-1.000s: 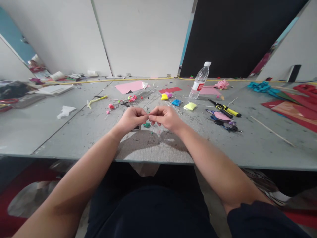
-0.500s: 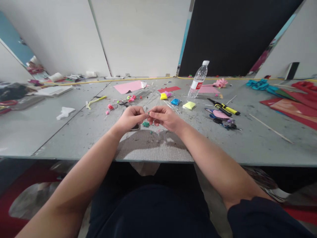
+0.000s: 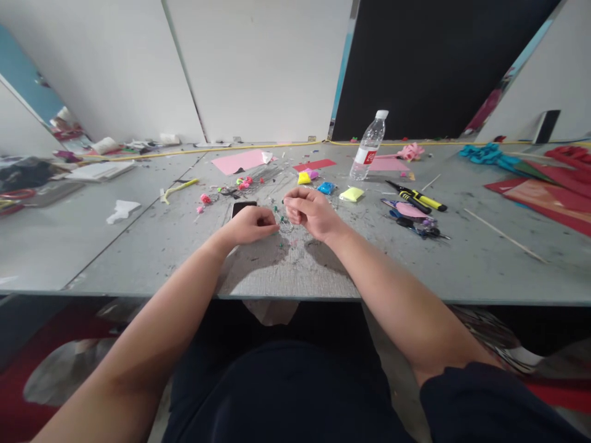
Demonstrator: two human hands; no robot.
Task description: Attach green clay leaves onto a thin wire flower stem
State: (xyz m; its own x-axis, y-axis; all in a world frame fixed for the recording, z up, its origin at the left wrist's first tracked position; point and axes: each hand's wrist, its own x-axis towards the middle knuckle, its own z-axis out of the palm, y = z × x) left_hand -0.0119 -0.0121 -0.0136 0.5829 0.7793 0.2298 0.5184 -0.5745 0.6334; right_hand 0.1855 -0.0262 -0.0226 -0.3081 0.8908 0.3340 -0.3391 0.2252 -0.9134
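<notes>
right hand [image 3: 311,212] is narrowing to a pinch on a tiny dark bit [image 3: 284,201] above the table [image 3: 161,258]. left hand [image 3: 253,224] is curling low near green pieces [image 3: 276,210] and a wire loop [image 3: 287,227], which are showing between both hands; cannot tell whether it is holding anything. phone [image 3: 243,208] is lying partly behind it.

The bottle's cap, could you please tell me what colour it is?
The bottle's cap is white; it shows best in the head view.
</notes>
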